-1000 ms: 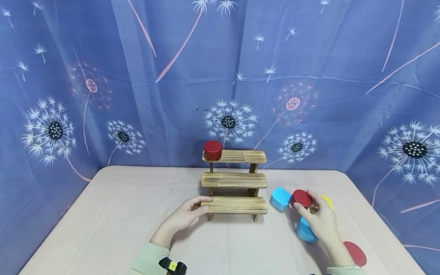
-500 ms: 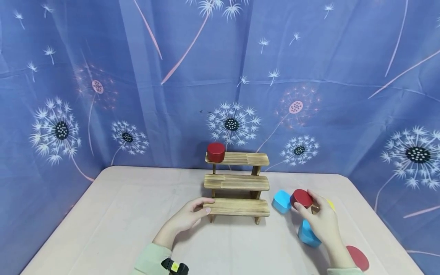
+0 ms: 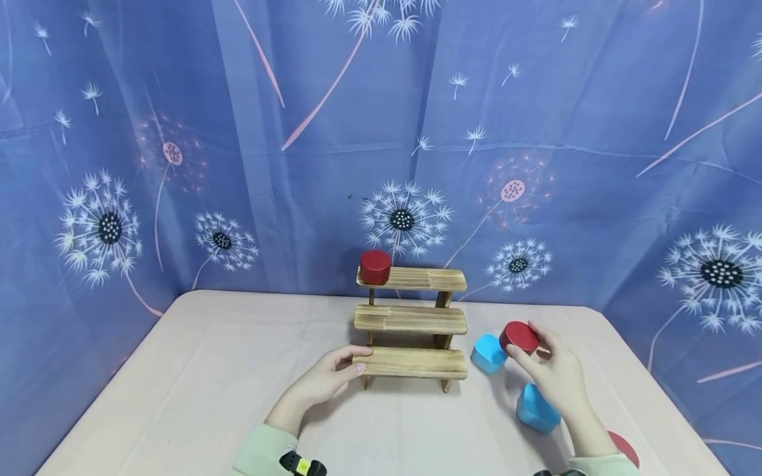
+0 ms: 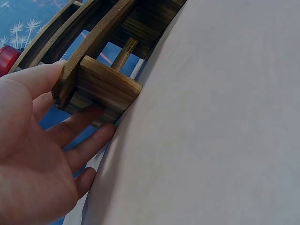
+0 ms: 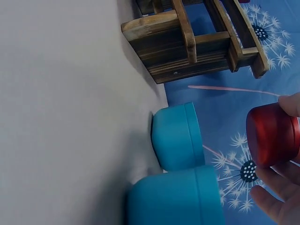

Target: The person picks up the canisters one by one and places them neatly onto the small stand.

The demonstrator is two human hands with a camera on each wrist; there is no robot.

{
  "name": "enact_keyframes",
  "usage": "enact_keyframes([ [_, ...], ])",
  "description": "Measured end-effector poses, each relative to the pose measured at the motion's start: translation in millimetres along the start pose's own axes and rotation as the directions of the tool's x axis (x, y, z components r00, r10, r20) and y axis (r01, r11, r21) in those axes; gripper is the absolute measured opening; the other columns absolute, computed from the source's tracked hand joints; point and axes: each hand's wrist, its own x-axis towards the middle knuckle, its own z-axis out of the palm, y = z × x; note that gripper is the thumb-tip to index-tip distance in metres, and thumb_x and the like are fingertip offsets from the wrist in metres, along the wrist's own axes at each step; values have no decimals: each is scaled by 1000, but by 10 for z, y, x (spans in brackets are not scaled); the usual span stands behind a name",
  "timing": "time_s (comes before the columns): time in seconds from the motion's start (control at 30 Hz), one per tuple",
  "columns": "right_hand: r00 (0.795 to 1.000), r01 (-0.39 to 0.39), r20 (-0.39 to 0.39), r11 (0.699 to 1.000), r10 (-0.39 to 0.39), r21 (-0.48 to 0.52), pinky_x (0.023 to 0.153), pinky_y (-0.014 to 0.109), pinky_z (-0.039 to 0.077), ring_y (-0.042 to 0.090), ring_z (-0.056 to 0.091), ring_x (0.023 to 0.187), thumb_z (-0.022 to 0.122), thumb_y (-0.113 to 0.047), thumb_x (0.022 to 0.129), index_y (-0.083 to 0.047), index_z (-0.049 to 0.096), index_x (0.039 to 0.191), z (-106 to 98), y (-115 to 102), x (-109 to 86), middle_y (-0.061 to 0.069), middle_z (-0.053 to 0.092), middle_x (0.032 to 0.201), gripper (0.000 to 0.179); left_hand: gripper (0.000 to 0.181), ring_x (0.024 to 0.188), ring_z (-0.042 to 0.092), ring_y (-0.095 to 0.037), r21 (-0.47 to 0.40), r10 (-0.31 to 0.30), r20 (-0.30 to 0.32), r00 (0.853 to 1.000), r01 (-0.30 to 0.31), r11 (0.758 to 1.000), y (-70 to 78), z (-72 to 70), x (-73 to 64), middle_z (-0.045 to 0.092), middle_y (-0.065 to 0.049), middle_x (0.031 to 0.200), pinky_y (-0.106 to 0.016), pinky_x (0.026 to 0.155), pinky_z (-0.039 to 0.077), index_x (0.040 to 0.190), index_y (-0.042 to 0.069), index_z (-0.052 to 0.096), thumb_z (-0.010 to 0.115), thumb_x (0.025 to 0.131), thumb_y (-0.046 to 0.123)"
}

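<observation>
A red round tin is held between the thumb and fingers of my right hand, raised above the table at the right. Seen from the right wrist, this tin hangs near two blue tins, a farther one and a nearer one. My left hand holds the left end of the bottom step of a three-step wooden stand, thumb at the front edge and index finger behind. In the left wrist view its other fingers reach beneath the step. Another red tin sits on the top step's left end.
Part of a red round thing shows beside the right wrist. A small brownish-gold thing is mostly hidden behind the right hand. A blue dandelion-print curtain stands behind the pale tablecloth.
My right hand has lifted the red tin slightly. A yellow thing behind that hand has gone out of sight. The left hand keeps its place on the stand; the head view has shifted a little.
</observation>
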Motion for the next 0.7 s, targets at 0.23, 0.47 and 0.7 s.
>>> enact_keyframes([
  [0.23, 999, 26, 41, 1000, -26, -4, 75, -3, 37, -20, 45, 90, 75, -28, 82, 0, 50, 134, -23, -48, 73, 21, 62, 118, 65, 40, 42, 30, -7, 9, -10, -3, 1000, 10, 1000, -16, 1, 7, 57, -11, 85, -19, 41, 29, 132, 12, 52, 56, 95, 25],
  [0.47, 997, 44, 60, 999, -44, 2, 76, -1, 39, -19, 47, 91, 73, -29, 83, -1, 50, 134, -38, -140, 136, 19, 64, 114, 63, 40, 42, 30, -8, 6, -10, -3, 1000, 10, 1000, -18, -8, 12, 60, -13, 91, -20, 41, 29, 132, 12, 52, 56, 95, 26],
  [0.7, 995, 47, 85, 999, -47, 3, 76, 0, 40, -25, 40, 88, 72, -30, 84, -2, 49, 135, -43, -219, 214, 19, 65, 112, 63, 39, 46, 32, -8, 19, -3, -9, 1000, 3, 1000, -32, 0, 10, 60, -13, 103, -21, 42, 30, 132, 12, 53, 55, 96, 27],
])
